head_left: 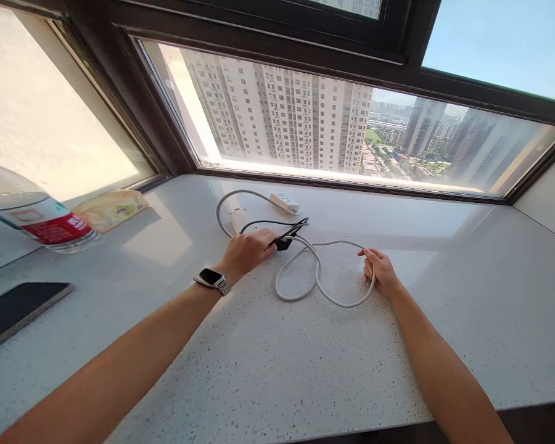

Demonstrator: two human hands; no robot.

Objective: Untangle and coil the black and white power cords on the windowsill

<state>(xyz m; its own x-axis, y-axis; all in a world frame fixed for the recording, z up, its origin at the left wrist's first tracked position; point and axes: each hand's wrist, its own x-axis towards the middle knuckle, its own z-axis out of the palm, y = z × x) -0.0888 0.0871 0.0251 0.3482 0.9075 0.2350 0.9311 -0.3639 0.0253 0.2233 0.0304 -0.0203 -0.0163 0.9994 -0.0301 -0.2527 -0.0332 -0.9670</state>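
My left hand (250, 251), with a watch (209, 277) on its wrist, is closed around a folded black cable (277, 222). A small black block, perhaps a plug or adapter (283, 245), sits by its fingertips. My right hand (380, 270) pinches a light grey power cord (346, 305), which lies in loose loops between the two hands. Grey cord also curves behind my left hand toward a white power strip (285, 203) close to the window. How the cords join beside my left fingers cannot be made out.
On the left stand a large plastic bottle (58, 225) with a red label and a tissue pack (113, 208). A dark phone (18, 311) lies nearer on the speckled white counter (277, 382). Dark-framed windows (277, 46) border the back; the counter's front edge shows lower right.
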